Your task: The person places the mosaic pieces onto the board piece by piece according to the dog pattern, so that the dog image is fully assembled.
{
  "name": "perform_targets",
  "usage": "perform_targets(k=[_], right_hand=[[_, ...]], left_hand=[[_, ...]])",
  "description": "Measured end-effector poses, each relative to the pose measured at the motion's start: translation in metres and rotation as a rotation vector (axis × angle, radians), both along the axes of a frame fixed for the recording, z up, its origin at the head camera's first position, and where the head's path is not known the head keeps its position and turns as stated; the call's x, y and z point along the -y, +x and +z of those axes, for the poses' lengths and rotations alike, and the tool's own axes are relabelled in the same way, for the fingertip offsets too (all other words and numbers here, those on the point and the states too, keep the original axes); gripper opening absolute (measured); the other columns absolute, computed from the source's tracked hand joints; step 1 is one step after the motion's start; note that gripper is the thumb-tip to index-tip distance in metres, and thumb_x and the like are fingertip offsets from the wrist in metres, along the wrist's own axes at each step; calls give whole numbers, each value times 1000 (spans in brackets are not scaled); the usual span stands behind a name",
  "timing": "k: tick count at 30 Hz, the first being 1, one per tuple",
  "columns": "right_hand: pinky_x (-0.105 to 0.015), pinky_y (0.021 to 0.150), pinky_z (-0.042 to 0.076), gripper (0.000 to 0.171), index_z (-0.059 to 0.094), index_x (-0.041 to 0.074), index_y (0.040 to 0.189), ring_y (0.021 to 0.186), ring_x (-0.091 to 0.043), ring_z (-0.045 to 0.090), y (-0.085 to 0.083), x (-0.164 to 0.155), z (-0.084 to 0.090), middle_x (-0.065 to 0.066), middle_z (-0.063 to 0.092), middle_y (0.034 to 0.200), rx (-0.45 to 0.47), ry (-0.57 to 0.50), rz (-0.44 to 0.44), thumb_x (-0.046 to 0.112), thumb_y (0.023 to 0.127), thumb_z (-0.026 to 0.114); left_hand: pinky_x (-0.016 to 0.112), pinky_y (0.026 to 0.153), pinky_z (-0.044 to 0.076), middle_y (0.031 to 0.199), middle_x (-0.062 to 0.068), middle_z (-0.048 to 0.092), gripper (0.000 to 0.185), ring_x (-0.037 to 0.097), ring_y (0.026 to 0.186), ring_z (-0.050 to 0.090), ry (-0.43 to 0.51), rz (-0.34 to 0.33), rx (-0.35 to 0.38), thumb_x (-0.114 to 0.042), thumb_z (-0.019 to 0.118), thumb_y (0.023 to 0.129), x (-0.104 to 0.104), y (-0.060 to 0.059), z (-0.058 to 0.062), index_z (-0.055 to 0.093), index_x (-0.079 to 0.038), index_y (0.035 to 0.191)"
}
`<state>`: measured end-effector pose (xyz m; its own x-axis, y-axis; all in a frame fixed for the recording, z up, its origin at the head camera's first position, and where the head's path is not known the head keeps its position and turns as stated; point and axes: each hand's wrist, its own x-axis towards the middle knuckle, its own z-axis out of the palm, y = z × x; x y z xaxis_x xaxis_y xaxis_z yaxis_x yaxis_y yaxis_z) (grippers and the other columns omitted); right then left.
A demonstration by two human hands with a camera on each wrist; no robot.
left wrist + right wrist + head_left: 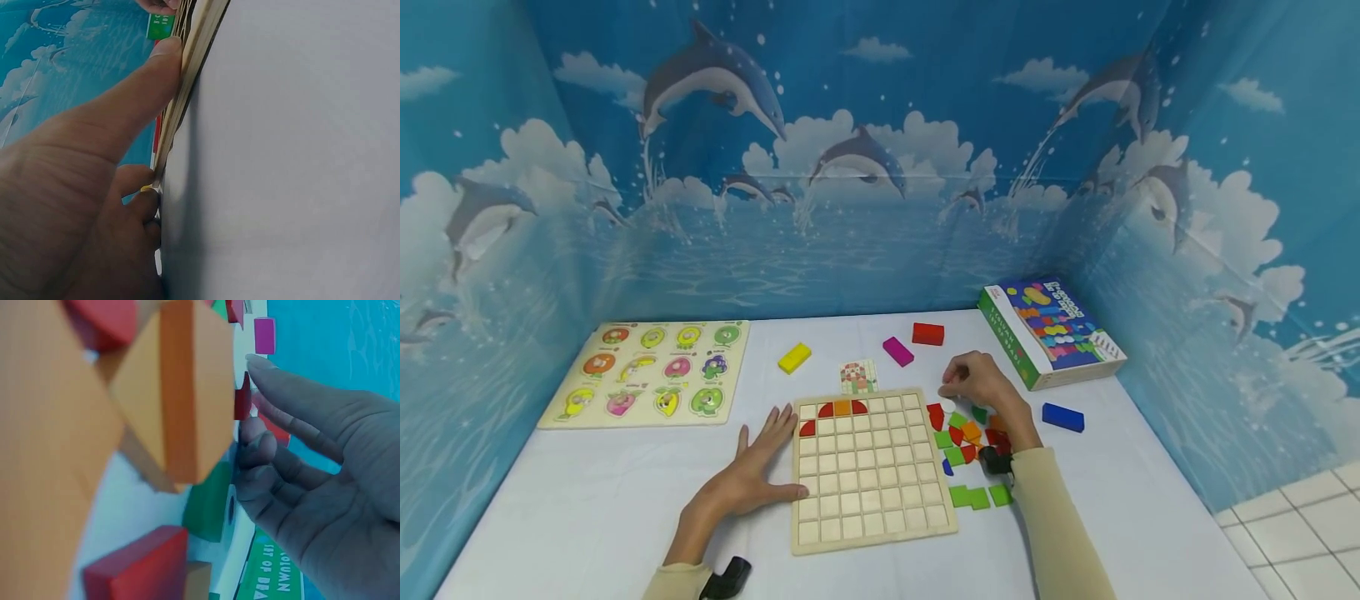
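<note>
Fingers of your left hand (751,475) lie straight and spread flat on the white table (587,517), their tips and thumb pressed against the left edge of the wooden grid board (871,475); the left wrist view shows your thumb (134,94) lying along that edge. That hand holds nothing. The board lies in front of you at the table's middle, with a few red and orange pieces set in its top-left squares.

Just right of the board, your right hand (981,385) hovers over the loose pile of coloured pieces (972,442), fingers bent down and close together at a small red piece (242,397); whether they actually pinch it you cannot tell from these views. An orange block (181,387) fills the near right wrist view.

Behind the board lies a small pattern card (858,377), then a yellow block (794,357), a magenta block (898,351) and a red block (928,334). A blue block (1063,417) lies to the right, near the game box (1048,332), whose green side reads partly "COLUMN" in the right wrist view. At far left sits a fruit peg puzzle (651,371).
</note>
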<state>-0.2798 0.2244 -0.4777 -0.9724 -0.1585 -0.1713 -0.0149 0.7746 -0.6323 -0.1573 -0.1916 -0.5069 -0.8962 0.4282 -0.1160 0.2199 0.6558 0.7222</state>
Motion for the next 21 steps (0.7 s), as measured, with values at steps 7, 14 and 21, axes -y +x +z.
perform_targets(k=[7,14,21], right_hand=[[-31,77,52,8,83,10,100,87,-23,59,8,-12,4,-3,69,87,-22,-44,104,14,94,86],[-31,76,54,10,85,9,101,86,-22,58,16,-25,5,-4,69,89,-5,-89,233,7,91,87],[-32,77,52,12,79,9,97,86,-22,57,14,-17,4,-5,61,85,57,-32,220,10,90,89]], left_hand=[[66,128,-22,182,12,6,120,38,167,-5,-7,-9,12,-41,92,86,0,0,0,16,-8,173],[66,127,-22,182,10,5,121,38,167,-5,4,-6,8,-41,92,85,0,0,-1,16,-10,174],[66,127,-23,182,12,5,121,39,167,-5,17,-8,6,-39,93,85,0,1,1,16,-9,173]])
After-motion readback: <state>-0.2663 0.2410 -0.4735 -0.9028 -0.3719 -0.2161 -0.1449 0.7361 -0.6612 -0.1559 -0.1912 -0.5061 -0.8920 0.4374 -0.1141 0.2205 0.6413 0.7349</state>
